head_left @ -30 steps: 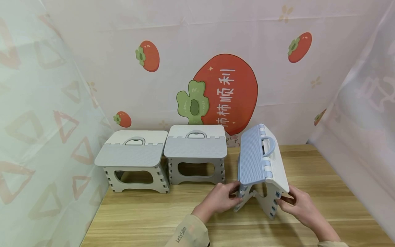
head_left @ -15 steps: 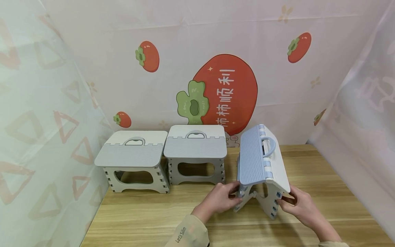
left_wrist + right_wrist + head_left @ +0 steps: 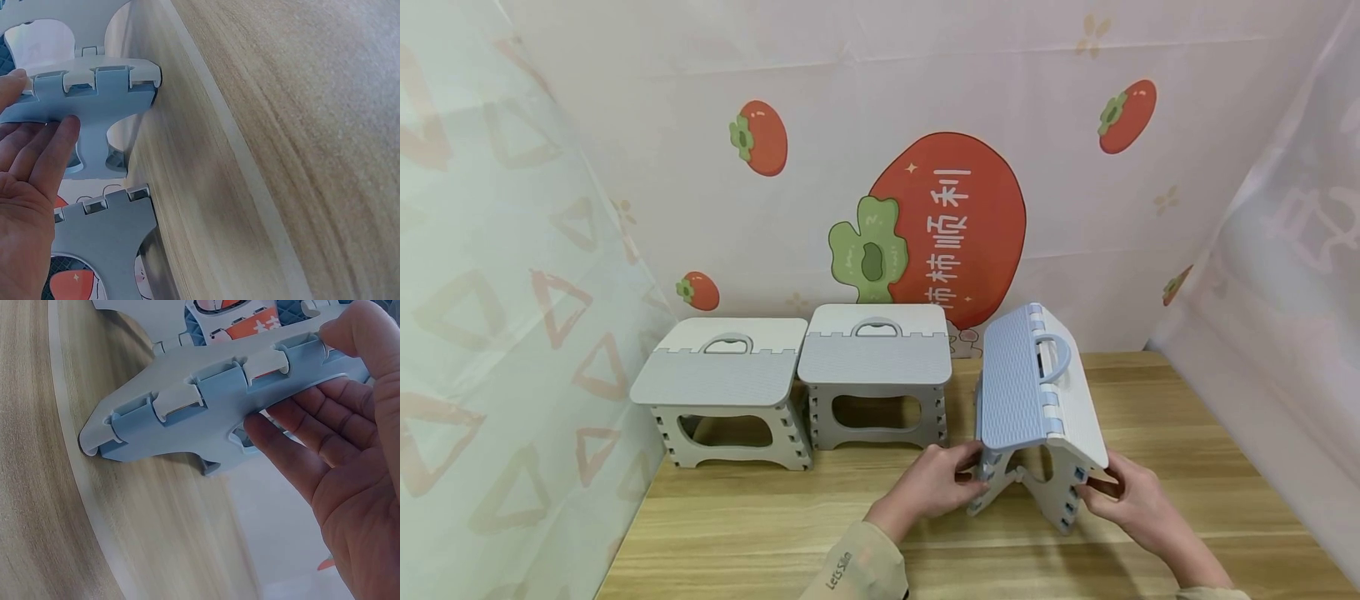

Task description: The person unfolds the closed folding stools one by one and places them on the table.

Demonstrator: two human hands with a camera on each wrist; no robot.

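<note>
On wooden table (image 3: 1150, 417), left hand (image 3: 928, 483) and right hand (image 3: 1131, 496) grip blue stool (image 3: 1033, 392).

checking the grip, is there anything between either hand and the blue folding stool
Nothing visible. The left hand grips one leg panel of the blue folding stool directly, and the right hand grips the other. The nearest grey folding stool stands apart to the left.

Bare table (image 3: 760, 533) lies before two grey stools (image 3: 722, 387) standing back-left.
</note>
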